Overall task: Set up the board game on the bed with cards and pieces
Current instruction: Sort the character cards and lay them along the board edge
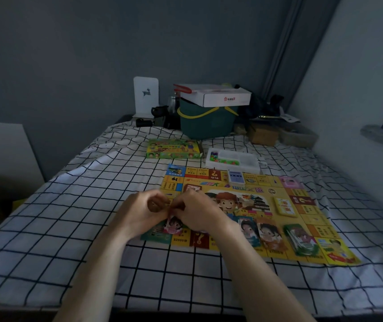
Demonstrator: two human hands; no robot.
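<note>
Two hands meet over the near-left corner of the yellow paper game board [244, 205] spread on the checked bedsheet [69, 228]: left hand [139, 212] and right hand [199, 214] both have fingers curled, pinching a small pink character card [174, 225] between them. Judging by this, the card is being prepared for standing. Keep the pinch light, avoid creasing, then set it beside the two character cards [259, 231] lying to the right.

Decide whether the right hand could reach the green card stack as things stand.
Probably yes: the green card stack lies uncovered on the board's near right, but the right hand first has to release the character card.
</note>
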